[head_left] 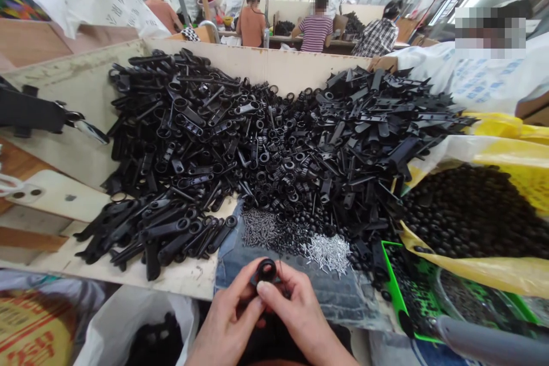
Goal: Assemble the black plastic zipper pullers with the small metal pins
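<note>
Close to the bench's front edge, my left hand (234, 314) and my right hand (295, 303) come together, both closed on one black ring-ended plastic part (266, 268). Its round ring faces up; the fingers hide most of the rest. My right thumb presses just below the ring. A thin dark line stands beside it near my right fingers, too fine to identify. Just beyond the hands, a denim cloth (343, 297) bears silver pins (328, 253) and a heap of small dark grey pieces (258, 229). Longer black ring-ended parts (180, 234) lie in rows at left.
Behind rise piles of black handle-like parts (184, 120), toothed rings (285, 166) and flat pointed pieces (377, 114). Right are a green tray (391, 274) and a yellow bag (454, 266) of black balls. A white sack (107, 326) stands lower left. Several people sit beyond.
</note>
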`<state>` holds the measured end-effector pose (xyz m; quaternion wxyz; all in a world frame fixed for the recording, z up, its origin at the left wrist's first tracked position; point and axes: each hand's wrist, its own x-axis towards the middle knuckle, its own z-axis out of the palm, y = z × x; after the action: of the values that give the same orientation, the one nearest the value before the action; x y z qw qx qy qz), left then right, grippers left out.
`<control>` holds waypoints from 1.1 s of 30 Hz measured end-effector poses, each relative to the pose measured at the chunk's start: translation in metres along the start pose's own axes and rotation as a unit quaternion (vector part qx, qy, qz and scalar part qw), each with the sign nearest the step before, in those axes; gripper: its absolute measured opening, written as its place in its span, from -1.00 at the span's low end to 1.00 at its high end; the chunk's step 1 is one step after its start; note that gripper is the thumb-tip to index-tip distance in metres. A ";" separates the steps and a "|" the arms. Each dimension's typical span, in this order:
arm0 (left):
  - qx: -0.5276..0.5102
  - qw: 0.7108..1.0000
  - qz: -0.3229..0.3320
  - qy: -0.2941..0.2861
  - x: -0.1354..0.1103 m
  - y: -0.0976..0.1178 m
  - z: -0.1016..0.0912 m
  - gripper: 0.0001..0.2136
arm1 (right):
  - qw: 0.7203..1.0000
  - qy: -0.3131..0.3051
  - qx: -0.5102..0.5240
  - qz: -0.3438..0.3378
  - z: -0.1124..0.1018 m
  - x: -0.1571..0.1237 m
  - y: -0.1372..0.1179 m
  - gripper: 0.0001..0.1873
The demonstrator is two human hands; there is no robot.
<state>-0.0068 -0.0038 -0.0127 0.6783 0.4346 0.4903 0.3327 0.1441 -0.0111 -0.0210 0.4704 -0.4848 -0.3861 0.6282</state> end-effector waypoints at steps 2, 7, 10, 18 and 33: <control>-0.051 0.998 -0.005 -0.028 0.002 0.001 0.000 -0.41 | 0.996 -0.015 0.082 0.033 -0.004 0.002 0.005 -0.50; 0.054 0.997 0.057 -0.002 -0.002 0.005 0.006 -0.52 | 0.989 -0.005 0.140 0.051 -0.010 0.002 0.010 -0.50; 0.083 0.990 0.099 0.059 -0.005 0.001 0.015 -0.58 | 0.989 -0.002 0.144 0.029 -0.007 0.002 0.010 -0.53; -0.006 0.990 0.083 0.117 -0.004 0.000 0.022 -0.62 | 0.997 -0.006 0.075 -0.001 -0.002 0.006 0.001 -0.60; -0.045 0.996 0.013 -0.073 -0.009 0.009 -0.003 -0.35 | 0.990 -0.054 -0.115 -0.055 -0.008 -0.005 -0.024 -0.75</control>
<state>-0.0124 -0.0075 -0.0012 0.7266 0.4329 0.4188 0.3305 0.1572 -0.0096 0.0013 0.4245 -0.4790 -0.5063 0.5780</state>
